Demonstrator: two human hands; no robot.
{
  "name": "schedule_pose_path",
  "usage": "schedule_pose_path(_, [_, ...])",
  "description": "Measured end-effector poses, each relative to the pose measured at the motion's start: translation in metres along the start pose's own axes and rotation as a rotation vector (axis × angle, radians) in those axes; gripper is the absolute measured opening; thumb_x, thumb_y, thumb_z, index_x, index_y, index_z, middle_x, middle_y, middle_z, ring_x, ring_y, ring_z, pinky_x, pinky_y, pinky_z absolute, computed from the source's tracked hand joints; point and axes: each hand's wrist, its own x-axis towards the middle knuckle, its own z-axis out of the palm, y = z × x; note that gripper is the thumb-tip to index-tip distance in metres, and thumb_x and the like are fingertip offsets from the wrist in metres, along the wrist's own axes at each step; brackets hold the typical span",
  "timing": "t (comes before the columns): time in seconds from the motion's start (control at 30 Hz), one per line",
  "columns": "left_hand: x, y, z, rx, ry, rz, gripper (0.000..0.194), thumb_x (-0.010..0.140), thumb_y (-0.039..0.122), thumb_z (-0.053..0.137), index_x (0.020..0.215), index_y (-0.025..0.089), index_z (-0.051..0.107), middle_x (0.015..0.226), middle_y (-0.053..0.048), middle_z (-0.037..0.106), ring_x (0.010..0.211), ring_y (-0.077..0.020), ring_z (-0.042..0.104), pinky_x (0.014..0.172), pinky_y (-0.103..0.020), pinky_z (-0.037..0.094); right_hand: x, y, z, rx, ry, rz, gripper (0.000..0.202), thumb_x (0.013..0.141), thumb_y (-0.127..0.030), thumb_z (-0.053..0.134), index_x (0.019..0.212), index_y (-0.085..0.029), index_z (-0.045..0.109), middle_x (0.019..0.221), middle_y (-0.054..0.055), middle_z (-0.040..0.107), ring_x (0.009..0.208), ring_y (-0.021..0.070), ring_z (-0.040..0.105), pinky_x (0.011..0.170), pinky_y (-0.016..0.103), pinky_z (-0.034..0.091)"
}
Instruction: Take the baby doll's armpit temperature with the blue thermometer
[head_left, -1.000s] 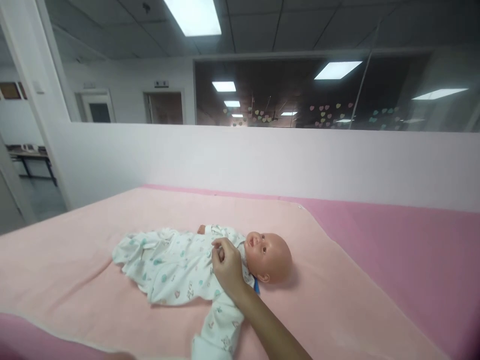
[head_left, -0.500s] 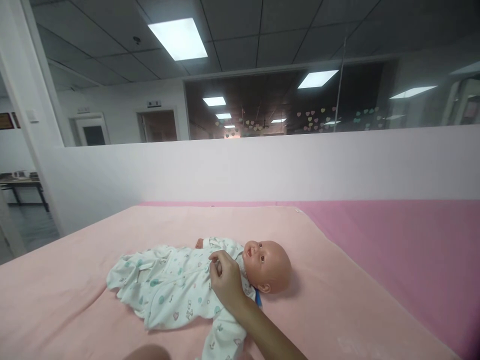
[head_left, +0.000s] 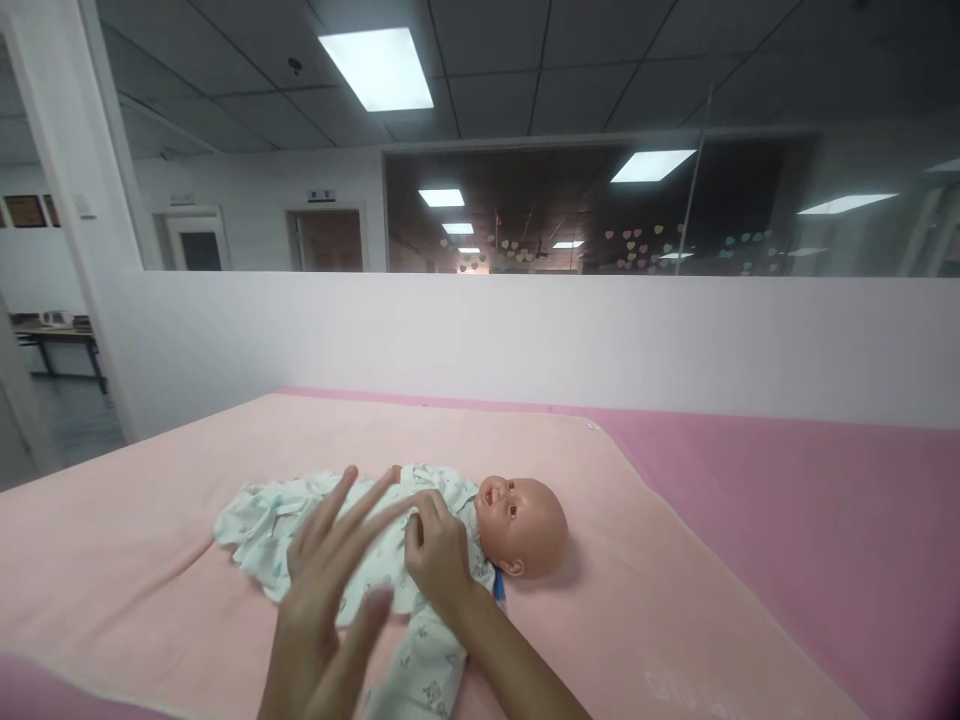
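Note:
A baby doll (head_left: 529, 530) lies on its back, head to the right, dressed in a white romper (head_left: 386, 575) with green and grey prints. At the chest, my right hand (head_left: 439, 550) is closed in a pinch on the front of the romper; the fingertips are partly hidden. My left hand (head_left: 330, 590) is open over the lower body of the doll, fingers spread, holding nothing. It covers part of the romper's middle. A small blue patch (head_left: 499, 588) shows beneath the doll's neck.
Under the doll spreads a light pink cloth (head_left: 645, 620) on a darker pink surface (head_left: 825, 500). A low white wall (head_left: 525, 335) with glass above stands behind. Through the opening at left is a table (head_left: 56, 330).
My left hand has come up from the bottom edge, opened, over the doll's body. My right hand stays at the chest. The camera view has shifted slightly.

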Motion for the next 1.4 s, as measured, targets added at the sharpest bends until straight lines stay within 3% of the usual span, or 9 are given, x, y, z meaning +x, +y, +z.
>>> schedule_pose_path(0.07, [0.016, -0.019, 0.007, 0.137, 0.154, -0.006, 0.034, 0.084, 0.043, 0.041, 0.113, 0.035, 0.056, 0.124, 0.004, 0.052, 0.129, -0.0308, 0.026, 0.106, -0.051, 0.016, 0.000, -0.001, -0.001, 0.002, -0.053, -0.071, 0.026, 0.077, -0.010, 0.037, 0.095, -0.020, 0.053, 0.090, 0.003, 0.059, 0.072, 0.0126, 0.057, 0.059, 0.021, 0.041])
schedule_pose_path(0.1, [0.022, -0.033, 0.008, 0.171, 0.170, -0.023, 0.034, 0.086, 0.042, 0.037, 0.111, 0.032, 0.058, 0.121, 0.002, 0.055, 0.127, -0.0294, 0.029, 0.106, -0.050, 0.017, 0.001, -0.002, -0.001, -0.001, -0.080, -0.103, 0.026, 0.077, -0.011, 0.038, 0.097, -0.019, 0.053, 0.092, 0.003, 0.059, 0.074, 0.0123, 0.057, 0.060, 0.020, 0.040])
schedule_pose_path(0.23, [0.021, -0.087, 0.012, 0.067, 0.043, -0.133, 0.042, 0.089, 0.043, 0.027, 0.103, 0.024, 0.062, 0.115, -0.003, 0.060, 0.122, -0.0251, 0.039, 0.102, -0.043, 0.028, 0.007, -0.009, 0.002, -0.075, -0.218, -0.175, 0.023, 0.079, -0.016, 0.041, 0.097, -0.021, 0.054, 0.093, 0.002, 0.062, 0.070, 0.0123, 0.057, 0.057, 0.021, 0.038])
schedule_pose_path(0.33, [0.012, -0.108, 0.020, 0.033, -0.039, -0.154, 0.040, 0.088, 0.044, 0.030, 0.107, 0.024, 0.060, 0.116, -0.005, 0.058, 0.113, -0.0239, 0.047, 0.098, -0.040, 0.034, 0.012, -0.016, 0.011, -0.161, -0.275, -0.138, 0.018, 0.079, -0.022, 0.045, 0.092, -0.021, 0.057, 0.089, 0.002, 0.062, 0.063, 0.0131, 0.056, 0.053, 0.023, 0.037])
schedule_pose_path(0.5, [0.006, -0.111, 0.029, 0.171, -0.077, -0.099, 0.036, 0.084, 0.045, 0.042, 0.111, 0.026, 0.057, 0.118, -0.005, 0.057, 0.111, -0.0257, 0.048, 0.096, -0.044, 0.034, 0.010, -0.018, 0.025, -0.241, -0.283, -0.079, 0.014, 0.080, -0.025, 0.046, 0.085, -0.020, 0.058, 0.082, 0.003, 0.062, 0.061, 0.0146, 0.056, 0.051, 0.024, 0.035])
schedule_pose_path(0.83, [0.002, -0.111, 0.028, 0.262, -0.079, -0.038, 0.028, 0.085, 0.037, 0.043, 0.105, 0.027, 0.059, 0.122, -0.005, 0.052, 0.111, -0.0251, 0.047, 0.095, -0.043, 0.035, 0.003, -0.015, 0.023, -0.270, -0.254, -0.148, 0.008, 0.083, -0.021, 0.046, 0.079, -0.020, 0.053, 0.076, 0.002, 0.060, 0.057, 0.0127, 0.054, 0.047, 0.025, 0.023])
schedule_pose_path(1.03, [0.002, -0.111, 0.029, 0.342, -0.083, -0.003, 0.028, 0.086, 0.034, 0.040, 0.108, 0.028, 0.056, 0.126, -0.005, 0.047, 0.116, -0.0258, 0.042, 0.097, -0.044, 0.032, 0.002, -0.014, 0.024, -0.252, -0.239, -0.144, 0.010, 0.083, -0.020, 0.045, 0.080, -0.020, 0.055, 0.078, 0.002, 0.060, 0.058, 0.0126, 0.054, 0.047, 0.026, 0.023])
schedule_pose_path(1.4, [0.001, -0.110, 0.036, 0.444, -0.043, 0.045, 0.023, 0.086, 0.030, 0.039, 0.099, 0.023, 0.057, 0.117, -0.007, 0.052, 0.106, -0.0243, 0.048, 0.091, -0.042, 0.036, 0.002, -0.014, 0.023, -0.282, -0.292, -0.149, 0.019, 0.087, -0.022, 0.039, 0.086, -0.022, 0.058, 0.081, 0.000, 0.059, 0.061, 0.0105, 0.053, 0.049, 0.023, 0.026])
